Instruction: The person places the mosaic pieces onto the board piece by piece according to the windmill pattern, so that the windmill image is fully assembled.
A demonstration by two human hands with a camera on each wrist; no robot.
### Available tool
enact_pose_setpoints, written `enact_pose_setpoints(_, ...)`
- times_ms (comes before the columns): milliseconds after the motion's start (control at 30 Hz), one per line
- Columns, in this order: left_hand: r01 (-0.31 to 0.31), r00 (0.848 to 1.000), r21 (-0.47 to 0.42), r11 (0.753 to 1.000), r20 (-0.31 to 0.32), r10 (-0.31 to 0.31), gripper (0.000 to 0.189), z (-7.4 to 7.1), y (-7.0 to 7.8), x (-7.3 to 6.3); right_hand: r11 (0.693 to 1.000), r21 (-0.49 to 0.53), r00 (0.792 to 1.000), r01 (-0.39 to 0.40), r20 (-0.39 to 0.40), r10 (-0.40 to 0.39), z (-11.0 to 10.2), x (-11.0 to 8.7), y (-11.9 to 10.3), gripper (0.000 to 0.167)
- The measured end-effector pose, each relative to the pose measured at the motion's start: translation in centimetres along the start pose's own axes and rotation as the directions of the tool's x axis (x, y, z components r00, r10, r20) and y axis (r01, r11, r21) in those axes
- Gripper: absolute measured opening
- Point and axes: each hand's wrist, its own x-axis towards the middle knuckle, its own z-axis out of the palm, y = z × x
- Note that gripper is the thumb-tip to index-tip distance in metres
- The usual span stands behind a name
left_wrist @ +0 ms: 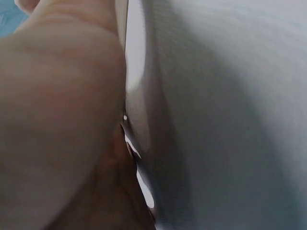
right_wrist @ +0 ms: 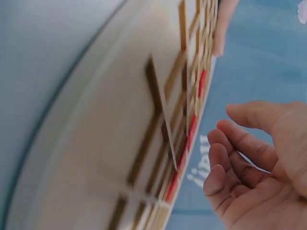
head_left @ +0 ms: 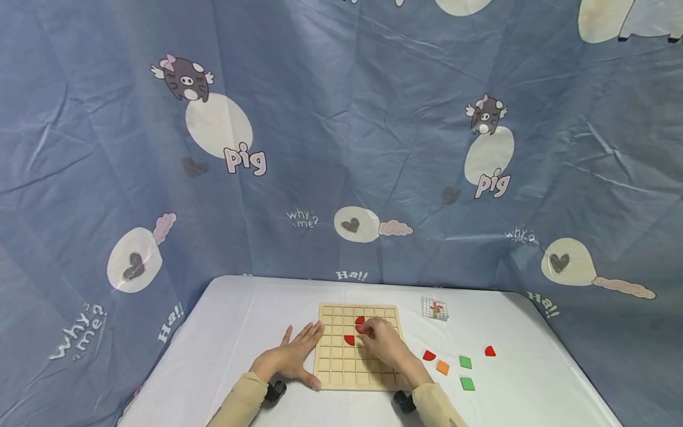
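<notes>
A pale wooden grid board (head_left: 331, 365) lies on the white table. My left hand (head_left: 293, 356) is spread flat at its left edge, fingertips and thumb against the rim; the left wrist view shows only the hand's blurred side (left_wrist: 57, 105). Over the upper middle of the board is my right hand (head_left: 385, 343), its fingertips close to two red quarter-round pieces, the upper (head_left: 360, 320) and the lower (head_left: 358, 328). Another red quarter-round piece (head_left: 349, 340) sits in a cell just left. In the right wrist view the right hand (right_wrist: 259, 163) has loosely bent fingers, with nothing visible between thumb and forefinger.
Right of the board lie a red piece (head_left: 429, 355), an orange square (head_left: 443, 367), two green squares, one upper (head_left: 465, 362) and one lower (head_left: 467, 384), and another red piece (head_left: 490, 351). A gridded picture card (head_left: 434, 308) lies farther back. Blue printed cloth (head_left: 341, 178) hangs behind.
</notes>
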Motion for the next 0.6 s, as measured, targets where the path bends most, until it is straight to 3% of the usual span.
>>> enact_pose_setpoints(233, 0.008, 1.0, -0.003, 1.0, -0.004, -0.008, 0.133, 0.0, 0.1, 0.0, 1.0, -0.024, 0.998, -0.018, -0.06, 0.016, -2.8, -1.5, 1.1, 0.005)
enact_pose_setpoints(600, 0.015, 1.0, -0.02, 1.0, -0.014, -0.015, 0.133, 0.1, 0.2, -0.1, 0.983, -0.068, 0.981, -0.172, -0.106, 0.165, -7.0, -4.3, 4.4, 0.018)
